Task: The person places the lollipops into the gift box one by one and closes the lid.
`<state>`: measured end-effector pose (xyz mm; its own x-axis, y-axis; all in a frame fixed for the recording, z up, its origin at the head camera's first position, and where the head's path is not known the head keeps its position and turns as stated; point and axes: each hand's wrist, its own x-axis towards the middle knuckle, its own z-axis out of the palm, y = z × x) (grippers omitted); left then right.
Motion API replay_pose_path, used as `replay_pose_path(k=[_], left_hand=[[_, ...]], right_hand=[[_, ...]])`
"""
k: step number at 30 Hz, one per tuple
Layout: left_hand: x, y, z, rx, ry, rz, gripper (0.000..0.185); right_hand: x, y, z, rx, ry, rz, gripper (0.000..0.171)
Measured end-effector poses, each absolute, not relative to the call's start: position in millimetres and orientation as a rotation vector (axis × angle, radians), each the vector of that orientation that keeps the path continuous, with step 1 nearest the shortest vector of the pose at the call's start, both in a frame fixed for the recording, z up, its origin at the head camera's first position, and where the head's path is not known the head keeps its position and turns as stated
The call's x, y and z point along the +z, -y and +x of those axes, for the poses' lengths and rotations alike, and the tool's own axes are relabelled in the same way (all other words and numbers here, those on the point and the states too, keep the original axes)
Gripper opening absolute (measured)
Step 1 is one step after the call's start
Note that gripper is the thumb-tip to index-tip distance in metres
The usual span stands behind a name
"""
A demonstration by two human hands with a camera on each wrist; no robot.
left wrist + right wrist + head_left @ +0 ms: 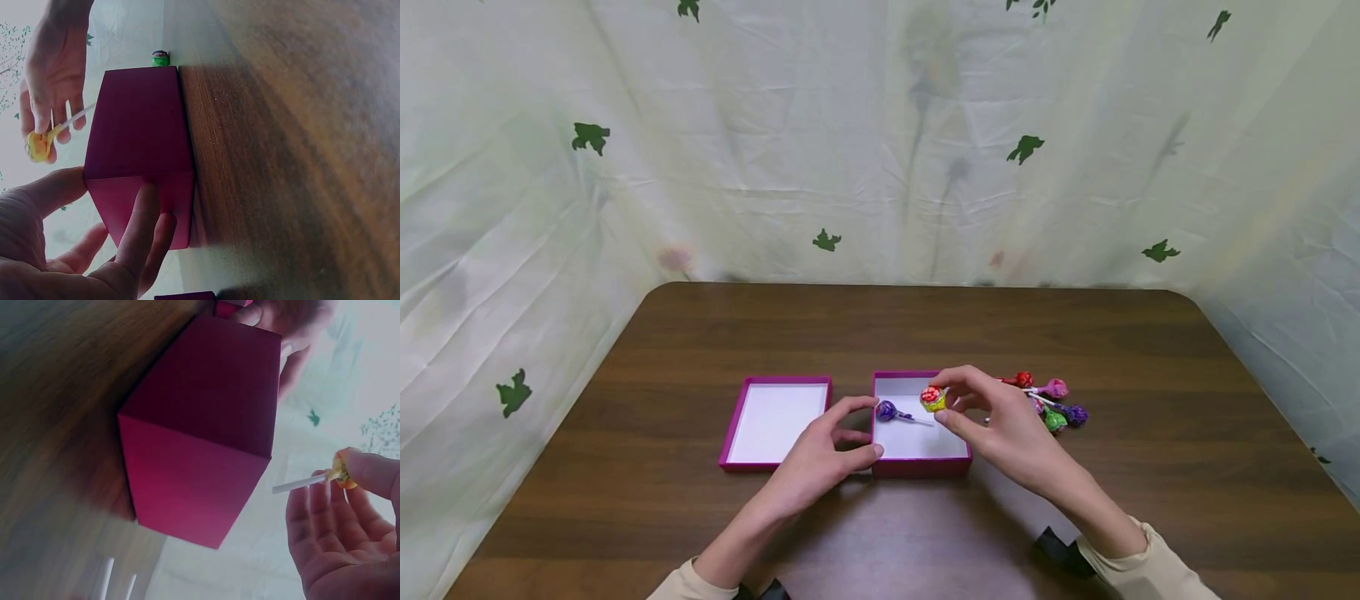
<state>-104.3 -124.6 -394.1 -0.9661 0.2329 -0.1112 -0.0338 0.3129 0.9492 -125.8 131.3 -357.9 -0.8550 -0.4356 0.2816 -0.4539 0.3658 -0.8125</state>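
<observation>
A yellow and red lollipop point(933, 399) is pinched by its head between the thumb and fingers of my right hand point(1000, 421), above the magenta box point(922, 468). Its white stick point(300, 484) shows in the right wrist view. Inside the box, on the white bottom, lies a purple lollipop point(887, 411) with its stick to the right. My left hand point(823, 454) touches the left side of the box, its fingers spread along the wall and rim in the left wrist view. To the right of the box, several wrapped lollipops point(1055, 420) lie in a pile, partly behind my right hand.
A shallow magenta lid point(786, 422) with a white inside lies left of the box, its near right corner close to my left hand. Everything stands on a brown wooden table point(760, 333). A pale curtain point(880, 167) with green leaf shapes hangs behind it.
</observation>
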Motion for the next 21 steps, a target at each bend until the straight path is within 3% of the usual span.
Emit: replay_pose_path(k=[21], left_hand=[[-395, 127, -104, 1.725, -2.313, 0.192, 0.051]], right_hand=[[-375, -94, -158, 1.385, 2.806, 1.128, 0.023]])
